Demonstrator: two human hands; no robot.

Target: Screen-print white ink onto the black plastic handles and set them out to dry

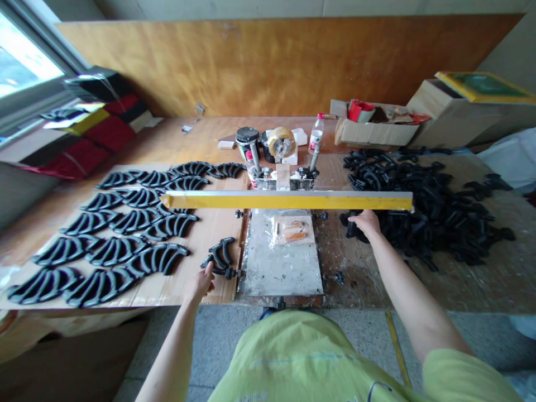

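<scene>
On the left of the bench, my left hand has its thumb and fingers closed on the end of a black curved handle. Beside it, more black curved handles lie together on the cardboard. My right hand reaches under the right end of a long yellow-edged frame and pinches a black plastic handle at the near edge of a loose pile. Between my hands is a stained metal base plate, bearing a small fixture with orange shapes.
Rows of black handles cover the cardboard at left. Behind the frame stand clamp posts, a black tub, a tape roll and a bottle. Knobs jut from the plate's sides. Cartons stand back right.
</scene>
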